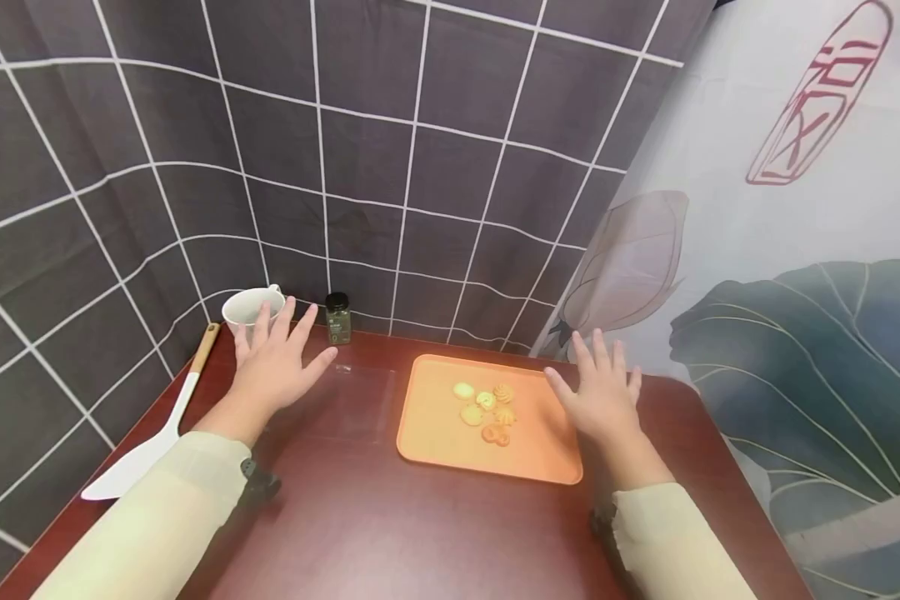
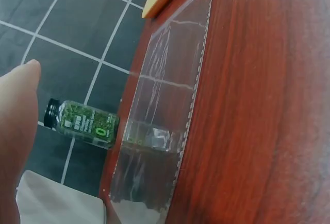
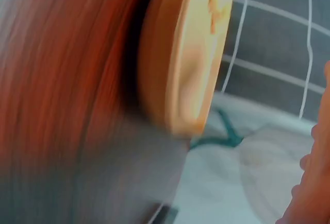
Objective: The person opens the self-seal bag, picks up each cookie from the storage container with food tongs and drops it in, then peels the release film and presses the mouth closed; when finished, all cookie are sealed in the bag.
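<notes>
My left hand (image 1: 273, 362) is held over the left part of the table with fingers spread, holding nothing. Its fingertips overlap a white cup (image 1: 246, 307) in the head view. Close by stands a small jar (image 2: 87, 123) of green flakes with a black lid. A flat clear plastic bag (image 2: 167, 74) with serrated edges lies on the table near this hand. At the right end of an orange tray (image 1: 435, 442), my right hand (image 1: 603, 392) hovers, empty, fingers spread. Several cookies (image 1: 495, 433) of different shapes lie mid-tray.
A white spatula (image 1: 138, 462) with a wooden handle lies along the left table edge. Behind the reddish-brown table (image 1: 390, 533) hangs a dark gridded curtain (image 1: 367, 158). A pale curtain (image 1: 720, 225) with leaf prints hangs at the right.
</notes>
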Available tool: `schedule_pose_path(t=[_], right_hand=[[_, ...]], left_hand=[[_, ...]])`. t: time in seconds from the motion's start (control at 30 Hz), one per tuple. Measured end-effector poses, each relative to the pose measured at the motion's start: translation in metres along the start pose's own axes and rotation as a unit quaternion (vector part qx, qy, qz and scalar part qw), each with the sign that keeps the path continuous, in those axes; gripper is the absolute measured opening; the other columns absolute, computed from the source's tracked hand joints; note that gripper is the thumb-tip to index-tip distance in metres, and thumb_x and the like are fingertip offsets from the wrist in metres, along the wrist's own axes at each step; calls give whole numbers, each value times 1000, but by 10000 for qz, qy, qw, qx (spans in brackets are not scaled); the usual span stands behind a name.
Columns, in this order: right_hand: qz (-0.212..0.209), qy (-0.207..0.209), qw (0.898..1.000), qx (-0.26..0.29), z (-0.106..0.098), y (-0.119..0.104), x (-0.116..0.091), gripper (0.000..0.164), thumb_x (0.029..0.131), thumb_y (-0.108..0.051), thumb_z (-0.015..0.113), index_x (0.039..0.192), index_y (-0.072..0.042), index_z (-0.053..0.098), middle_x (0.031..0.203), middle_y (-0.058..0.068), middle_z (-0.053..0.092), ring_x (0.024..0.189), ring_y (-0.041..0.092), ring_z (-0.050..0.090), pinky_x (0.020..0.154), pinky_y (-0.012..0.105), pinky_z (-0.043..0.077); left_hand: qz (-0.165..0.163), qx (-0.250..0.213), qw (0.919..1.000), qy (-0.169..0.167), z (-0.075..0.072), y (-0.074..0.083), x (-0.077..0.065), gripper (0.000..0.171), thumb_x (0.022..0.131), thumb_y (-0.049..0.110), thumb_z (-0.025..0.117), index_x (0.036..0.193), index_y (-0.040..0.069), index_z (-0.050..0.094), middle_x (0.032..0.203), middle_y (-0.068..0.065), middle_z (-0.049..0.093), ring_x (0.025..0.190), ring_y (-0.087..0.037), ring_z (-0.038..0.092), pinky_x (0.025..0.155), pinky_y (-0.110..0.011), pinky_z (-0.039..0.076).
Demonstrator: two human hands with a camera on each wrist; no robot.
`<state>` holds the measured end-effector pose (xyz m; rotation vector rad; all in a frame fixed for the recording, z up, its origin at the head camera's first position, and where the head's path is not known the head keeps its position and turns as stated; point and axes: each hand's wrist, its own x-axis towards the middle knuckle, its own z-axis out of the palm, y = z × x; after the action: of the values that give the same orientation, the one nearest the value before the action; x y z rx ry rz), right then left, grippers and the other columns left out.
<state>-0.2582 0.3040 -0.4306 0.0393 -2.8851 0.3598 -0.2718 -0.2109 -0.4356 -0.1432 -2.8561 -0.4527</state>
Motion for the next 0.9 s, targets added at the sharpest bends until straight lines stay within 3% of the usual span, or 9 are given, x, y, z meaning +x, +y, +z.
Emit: schedule_pose_path(t=[0.2, 0.47, 0.77, 0.9], right_hand=[[-357, 64, 9991, 203, 5, -34, -2, 90, 103, -75, 45, 173, -25, 19, 181, 14, 15, 166, 48, 12, 124, 84, 9], [-1024, -168, 9921, 704, 17, -93, -13, 84, 103, -64, 56, 171, -21, 28, 179, 11, 27, 163, 45, 28, 125, 76, 27], [-1596, -444, 9796, 1136, 43, -151, -16, 82, 100, -70, 54, 167, -25, 38, 175, 1, 37, 164, 34, 33, 130, 65, 30], [-1736, -602, 9741, 1316, 52, -169, -14, 82, 100, -69, 55, 166, -23, 40, 174, 2, 39, 164, 32, 32, 131, 61, 29]], left_hand=[[136, -246, 9996, 50, 2, 6, -7, 85, 103, 68, 51, 171, 23, 27, 180, -18, 17, 166, -48, 0, 125, -82, 4], [240, -735, 9967, -231, 8, 10, -18, 82, 105, 63, 52, 171, 21, 27, 178, -18, 23, 164, -50, 12, 120, -84, 20], [410, -1189, 9902, -601, 24, 9, -26, 78, 107, 55, 55, 167, 10, 34, 172, -22, 37, 159, -50, 30, 123, -78, 26], [403, -1269, 9886, -708, 26, 8, -29, 78, 107, 53, 57, 167, 10, 34, 171, -22, 38, 158, -50, 31, 123, -78, 27]])
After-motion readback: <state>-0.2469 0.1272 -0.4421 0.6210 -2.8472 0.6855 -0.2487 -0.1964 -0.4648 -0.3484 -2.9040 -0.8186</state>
